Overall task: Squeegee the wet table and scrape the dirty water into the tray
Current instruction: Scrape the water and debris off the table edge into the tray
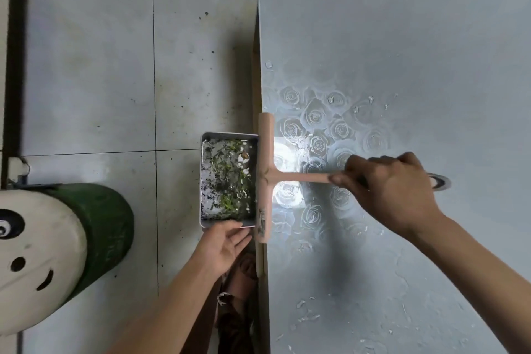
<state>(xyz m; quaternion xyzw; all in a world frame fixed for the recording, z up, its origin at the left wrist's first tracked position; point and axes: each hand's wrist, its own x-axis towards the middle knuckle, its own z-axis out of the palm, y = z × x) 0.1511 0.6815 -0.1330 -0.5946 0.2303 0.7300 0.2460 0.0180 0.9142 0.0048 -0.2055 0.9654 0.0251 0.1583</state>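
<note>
Pink squeegee (265, 178): in the head view its blade lies along the left edge of the bench (402, 37), long axis running away from the person. The handle juts at a right angle across the bench top.
Grey tray (202, 181): it hangs off the bench over the floor (86, 66), its long side tight against the bench edge beside the blade. Dirty water and green scraps (230, 181) lie in it.
Blade to tray: they run parallel and meet at the edge, the tray just left of the blade. I judge anything the blade carries has only the lip to cross.
Grip, right hand (393, 187): fingers are curled round the far end of the handle, knuckles up, well out over the bench. This is the hand that drives the blade.
Grip, left hand (227, 244): it is turned palm up at the tray's near short end. The fingers reach beneath the corner and the thumb lies at the rim, pinching it as far as I can make out.
Wet patches (307, 316): drops and streaks sit on the rose-patterned top nearer the person, away from the blade and likely not yet scraped.
Green bin (100, 233): it stands on the floor, well apart from the tray.
</note>
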